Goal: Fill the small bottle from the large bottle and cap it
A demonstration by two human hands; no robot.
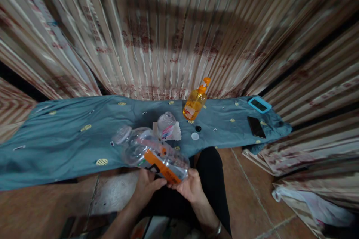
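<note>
A large clear plastic bottle [134,145] with an orange label lies tilted across both hands, above the table's near edge and my lap. Its neck points to the upper left. My left hand [147,185] grips the lower side near the middle, thumb against the label. The bottle's base end is held by my right hand [190,185]. Behind it, a smaller clear plastic bottle [166,121] stands on the table, partly hidden, with a pale piece of paper or card [176,132] beside it. A black cap [198,129] and a white round cap [195,136] lie to the right.
A pump bottle of orange liquid [194,104] stands at the back of the narrow table with a blue-green cloth [70,138]. Toward the right end lie a black phone [256,127] and a light-blue framed device [259,104]. Striped curtains [168,37] hang close behind and at both sides.
</note>
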